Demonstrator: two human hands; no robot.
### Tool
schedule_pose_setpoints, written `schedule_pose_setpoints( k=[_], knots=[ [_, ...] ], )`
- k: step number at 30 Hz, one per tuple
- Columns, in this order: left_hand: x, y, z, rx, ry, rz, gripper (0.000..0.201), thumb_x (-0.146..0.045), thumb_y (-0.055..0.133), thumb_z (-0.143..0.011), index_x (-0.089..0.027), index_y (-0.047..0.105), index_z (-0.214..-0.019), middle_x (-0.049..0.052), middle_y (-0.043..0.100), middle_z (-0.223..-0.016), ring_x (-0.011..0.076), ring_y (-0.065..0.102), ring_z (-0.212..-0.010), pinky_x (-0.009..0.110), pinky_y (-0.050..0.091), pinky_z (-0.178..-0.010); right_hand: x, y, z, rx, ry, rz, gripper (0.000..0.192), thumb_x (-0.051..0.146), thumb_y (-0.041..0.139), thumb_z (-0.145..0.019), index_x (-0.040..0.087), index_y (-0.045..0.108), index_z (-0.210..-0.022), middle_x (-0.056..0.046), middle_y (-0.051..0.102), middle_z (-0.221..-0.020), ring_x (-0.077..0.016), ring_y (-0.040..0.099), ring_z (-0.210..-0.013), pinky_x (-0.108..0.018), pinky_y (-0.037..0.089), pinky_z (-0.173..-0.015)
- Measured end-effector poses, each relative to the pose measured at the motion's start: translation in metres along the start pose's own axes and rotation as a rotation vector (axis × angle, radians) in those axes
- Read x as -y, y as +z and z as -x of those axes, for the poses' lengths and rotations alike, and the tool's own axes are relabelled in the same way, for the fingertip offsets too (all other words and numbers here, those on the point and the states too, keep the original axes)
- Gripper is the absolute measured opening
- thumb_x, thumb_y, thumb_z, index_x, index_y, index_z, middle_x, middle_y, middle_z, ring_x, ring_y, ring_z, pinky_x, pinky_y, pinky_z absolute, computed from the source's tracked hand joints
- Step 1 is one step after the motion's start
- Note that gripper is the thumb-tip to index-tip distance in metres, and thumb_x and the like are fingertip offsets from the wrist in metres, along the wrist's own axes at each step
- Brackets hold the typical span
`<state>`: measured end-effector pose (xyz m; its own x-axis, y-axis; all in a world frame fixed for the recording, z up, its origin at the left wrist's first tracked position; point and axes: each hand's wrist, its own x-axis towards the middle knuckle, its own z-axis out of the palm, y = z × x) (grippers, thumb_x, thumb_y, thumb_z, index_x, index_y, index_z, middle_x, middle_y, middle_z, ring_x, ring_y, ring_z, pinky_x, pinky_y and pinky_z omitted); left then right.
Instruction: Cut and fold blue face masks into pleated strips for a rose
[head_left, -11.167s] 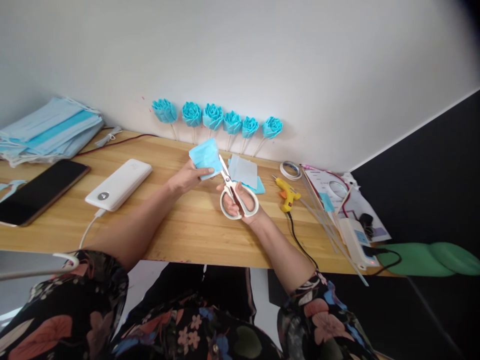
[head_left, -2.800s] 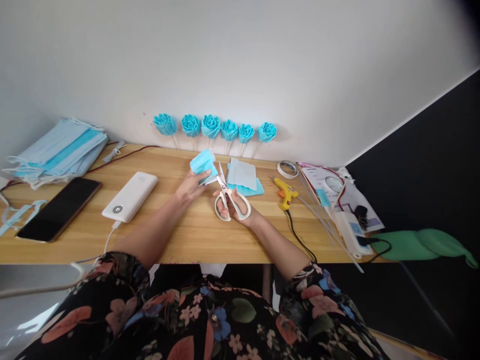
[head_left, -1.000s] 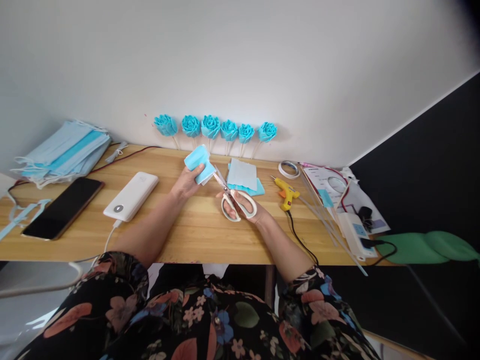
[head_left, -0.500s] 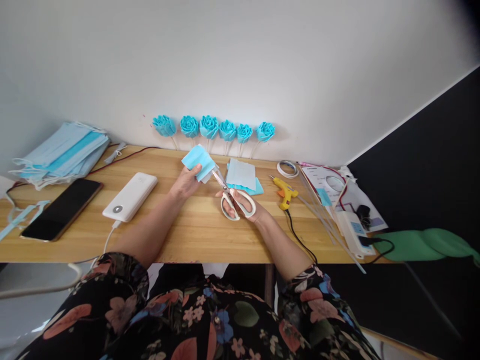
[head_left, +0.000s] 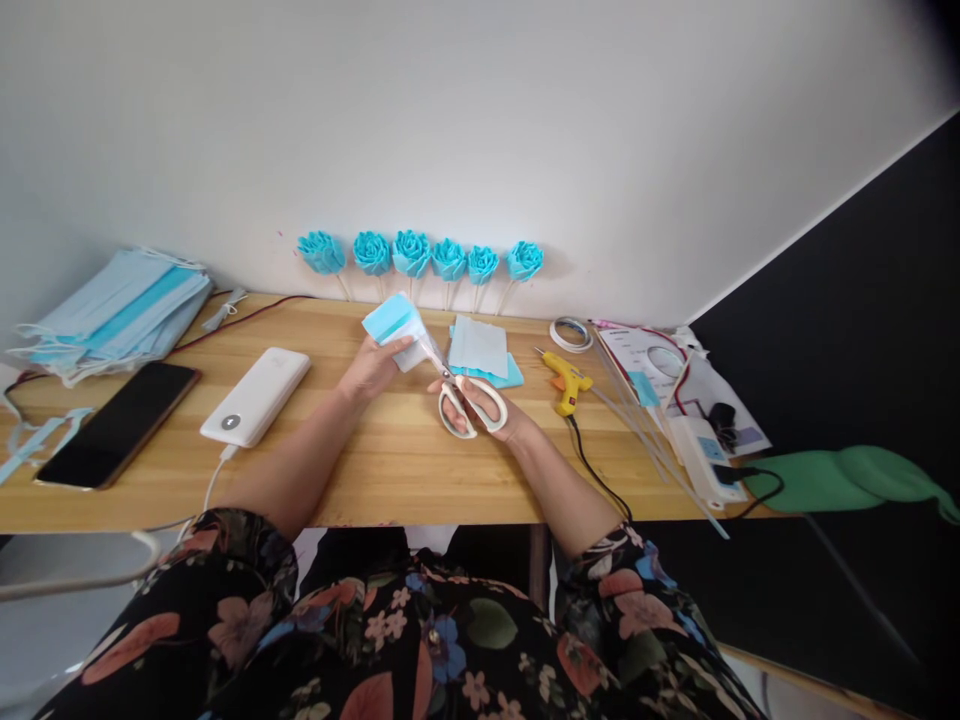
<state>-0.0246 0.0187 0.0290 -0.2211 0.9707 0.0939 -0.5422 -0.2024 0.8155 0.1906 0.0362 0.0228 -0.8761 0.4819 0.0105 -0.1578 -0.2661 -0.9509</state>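
We see two bare hands over a wooden tabletop (head_left: pixel 390 470). The left hand (head_left: pixel 367 366) is closed on a folded blue piece of mask cloth (head_left: pixel 391 322) and holds it up a little above the tabletop, near the middle. The right hand (head_left: pixel 480 408) is just to the right of it. Its fingers are through the white loops of the scissors (head_left: pixel 459 392) and hold them tight. The scissor blades point far and left, and their tips touch the near edge of the blue piece. We cannot tell how wide the blades are.

Just right of the blue piece lies a small pile of cut blue squares (head_left: pixel 480 350). Far behind, six blue roses (head_left: pixel 411 252) on sticks lean on the white wall. To the right lie a yellow glue gun (head_left: pixel 565 378), a roll of tape (head_left: pixel 570 333) and some clear sticks (head_left: pixel 652 445). To the left lie a white power bank (head_left: pixel 255 396) and a black phone (head_left: pixel 120 424). A stack of blue masks (head_left: pixel 112 312) sits at the far left.
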Motion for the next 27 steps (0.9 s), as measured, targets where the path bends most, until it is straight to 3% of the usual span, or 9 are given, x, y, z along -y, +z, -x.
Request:
schedule_pose_setpoints(
  k=[5,20,27],
  knots=[
    [-0.0014,-0.0016,-0.0037,-0.08,0.03,0.043,0.042,-0.02,0.089,-0.061,-0.019,0.068,-0.097,0.001,0.074,-0.093,0.0178,0.068,-0.088,0.032,0.052,-0.089,0.0009,-0.0001,0.0006,0.002,-0.013,0.003,0.057,0.062,0.055,-0.093,0.011,0.063,-0.116,0.001,0.059,-0.063,-0.01,0.052,-0.047,-0.022,0.04,-0.041],
    [-0.0017,-0.0007,-0.0027,-0.037,0.04,0.065,0.045,-0.025,0.09,-0.063,-0.021,0.066,-0.101,0.001,0.073,-0.096,0.0172,0.067,-0.09,0.03,0.052,-0.09,-0.0001,-0.0022,-0.0004,-0.026,0.027,0.019,0.062,0.066,0.058,-0.089,0.011,0.064,-0.117,0.001,0.06,-0.064,-0.0096,0.052,-0.047,-0.022,0.04,-0.042],
    [-0.0022,0.002,-0.0003,-0.011,0.032,0.031,0.052,-0.03,0.088,-0.067,-0.022,0.065,-0.113,0.002,0.073,-0.1,0.0199,0.067,-0.099,0.032,0.051,-0.093,0.0016,-0.001,-0.0005,-0.035,0.051,-0.015,0.061,0.065,0.06,-0.088,0.011,0.064,-0.115,0.001,0.06,-0.064,-0.0095,0.051,-0.047,-0.023,0.04,-0.042]
  ],
)
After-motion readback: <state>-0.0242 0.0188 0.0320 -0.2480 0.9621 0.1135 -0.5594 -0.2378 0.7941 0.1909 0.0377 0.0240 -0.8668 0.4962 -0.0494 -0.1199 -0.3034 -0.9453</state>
